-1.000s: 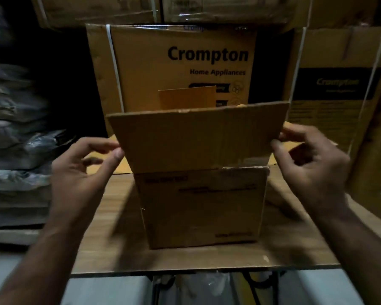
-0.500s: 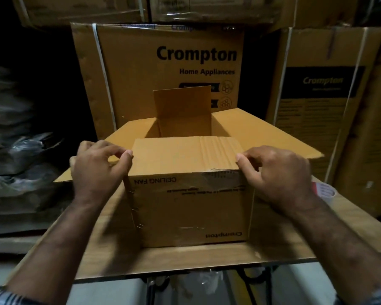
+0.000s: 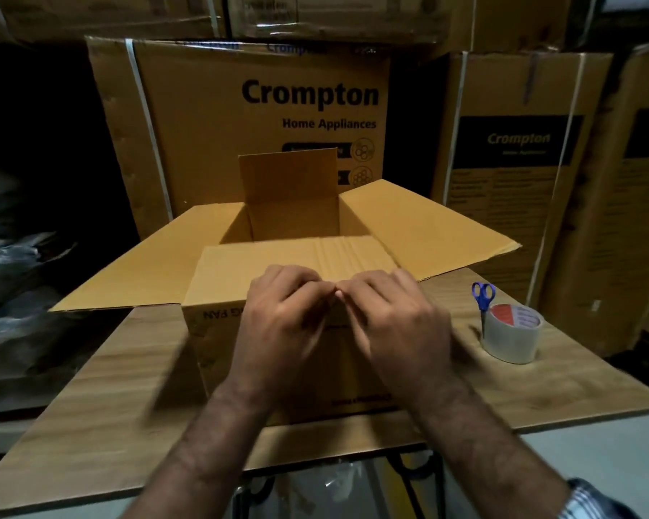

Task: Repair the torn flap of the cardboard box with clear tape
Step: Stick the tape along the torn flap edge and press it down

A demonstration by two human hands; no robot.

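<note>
An open cardboard box [image 3: 218,354] stands on a wooden table top [image 3: 105,398]. Its near flap [image 3: 278,256] is folded inward over the opening; the side flaps spread out and the far flap stands up. My left hand [image 3: 278,324] and my right hand [image 3: 398,324] meet at the middle of the near flap's fold, fingers curled and pressing on the cardboard edge, fingertips touching. A roll of clear tape [image 3: 512,337] lies on the table to the right, apart from both hands. The tear itself is hidden under my hands.
Blue-handled scissors [image 3: 483,299] rest against the tape roll. Large Crompton cartons [image 3: 263,118] are stacked right behind the table and at the right [image 3: 510,196]. Dark plastic-wrapped bundles [image 3: 12,264] fill the left side.
The near flap went from held upright to folded down inward. Both hands slid from the flap's outer corners to the middle of its fold.
</note>
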